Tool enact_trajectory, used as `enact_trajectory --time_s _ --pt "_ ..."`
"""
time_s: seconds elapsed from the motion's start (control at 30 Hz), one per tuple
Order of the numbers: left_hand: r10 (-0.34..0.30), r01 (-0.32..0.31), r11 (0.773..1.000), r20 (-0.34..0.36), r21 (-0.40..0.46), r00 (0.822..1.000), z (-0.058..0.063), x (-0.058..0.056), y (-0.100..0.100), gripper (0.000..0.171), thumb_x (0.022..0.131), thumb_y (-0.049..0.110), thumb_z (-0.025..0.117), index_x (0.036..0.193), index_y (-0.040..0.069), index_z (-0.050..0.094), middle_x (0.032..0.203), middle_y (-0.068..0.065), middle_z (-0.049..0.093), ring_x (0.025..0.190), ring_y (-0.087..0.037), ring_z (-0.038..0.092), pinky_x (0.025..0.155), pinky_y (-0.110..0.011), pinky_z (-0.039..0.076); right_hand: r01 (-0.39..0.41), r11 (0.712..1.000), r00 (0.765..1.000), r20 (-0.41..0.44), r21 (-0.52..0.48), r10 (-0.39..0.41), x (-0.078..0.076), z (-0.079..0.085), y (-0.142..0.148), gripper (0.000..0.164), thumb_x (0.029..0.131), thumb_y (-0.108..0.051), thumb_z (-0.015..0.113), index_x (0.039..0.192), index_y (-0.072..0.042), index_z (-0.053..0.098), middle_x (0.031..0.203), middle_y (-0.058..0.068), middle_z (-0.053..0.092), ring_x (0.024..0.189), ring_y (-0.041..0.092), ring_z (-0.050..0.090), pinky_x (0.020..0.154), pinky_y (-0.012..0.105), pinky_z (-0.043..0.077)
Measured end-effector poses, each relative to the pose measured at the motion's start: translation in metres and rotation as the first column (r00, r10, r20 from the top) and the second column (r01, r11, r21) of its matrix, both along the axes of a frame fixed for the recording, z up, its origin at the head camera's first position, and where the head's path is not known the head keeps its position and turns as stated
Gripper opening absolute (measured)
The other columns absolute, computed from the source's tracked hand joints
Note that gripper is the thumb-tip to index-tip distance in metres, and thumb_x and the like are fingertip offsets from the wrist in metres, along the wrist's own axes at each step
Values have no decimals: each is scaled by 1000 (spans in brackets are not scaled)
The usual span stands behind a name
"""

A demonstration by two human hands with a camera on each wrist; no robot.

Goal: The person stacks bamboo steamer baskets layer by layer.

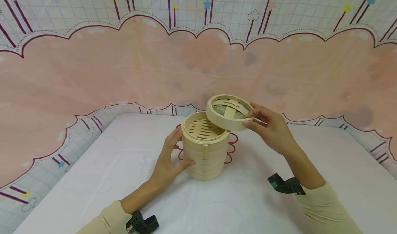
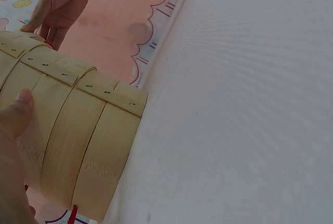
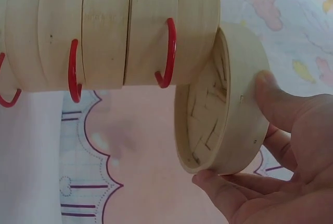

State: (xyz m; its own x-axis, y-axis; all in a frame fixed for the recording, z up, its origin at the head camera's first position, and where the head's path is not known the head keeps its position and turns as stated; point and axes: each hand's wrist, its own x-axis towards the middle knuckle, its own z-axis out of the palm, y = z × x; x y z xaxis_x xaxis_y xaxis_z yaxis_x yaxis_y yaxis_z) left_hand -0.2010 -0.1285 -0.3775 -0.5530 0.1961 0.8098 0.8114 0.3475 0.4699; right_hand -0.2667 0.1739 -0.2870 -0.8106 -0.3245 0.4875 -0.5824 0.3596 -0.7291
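Observation:
A stack of bamboo steamer baskets (image 1: 203, 160) stands upright on the white table, with red handles (image 3: 170, 52) on its sides. Its uppermost basket shows a slatted floor (image 1: 204, 129). My left hand (image 1: 169, 158) grips the stack from the left, the thumb (image 2: 18, 112) across its front. Pinched at its right edge by my right hand (image 1: 268, 123), the round bamboo lid (image 1: 229, 123) is tilted over the stack's right rear rim, covering part of the opening. The right wrist view shows the lid's woven underside (image 3: 205, 125), its edge by the stack's rim.
The white table (image 1: 248, 206) spreads around the stack. Behind it hangs a patterned pink backdrop cloth (image 1: 155, 68). A black wrist device (image 1: 286, 185) is worn on the right forearm, and another black device (image 1: 142, 223) on the left.

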Motion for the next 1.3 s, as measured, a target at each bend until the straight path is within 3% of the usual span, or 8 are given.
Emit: enact_trajectory --time_s 0.3,0.57,0.87,1.3 --pt "-8 8 1000 7 -2 1000 -1 2 -2 96 63 -13 80 144 -1 31 148 -26 27 132 -21 33 86 -27 41 -14 1000 1000 21 5 14 4 1 -8 22 88 -16 70 98 -2 57 146 14 40 124 33 49 91 30 46" --pt "-14 14 1000 -1 -3 1000 -1 1 -3 95 63 -12 80 144 -2 31 148 -26 28 133 -22 32 83 -36 43 -43 999 999 30 8 43 5 1 -14 22 90 -16 68 100 -2 56 147 14 38 129 30 44 96 33 44" --pt "-21 21 1000 -13 -7 1000 -2 0 -5 97 62 -13 81 145 -2 30 148 -27 27 130 -20 35 84 -28 43 -91 996 995 32 -20 92 8 0 -22 20 90 -14 67 99 -1 55 147 14 37 132 27 39 99 35 42" --pt "-15 15 1000 -11 -4 1000 -2 0 -3 97 62 -13 81 144 -2 31 147 -29 27 131 -19 34 84 -26 42 -165 985 986 -9 -52 165 15 -3 -34 17 90 -11 66 98 -3 54 148 9 38 136 20 34 99 33 42"
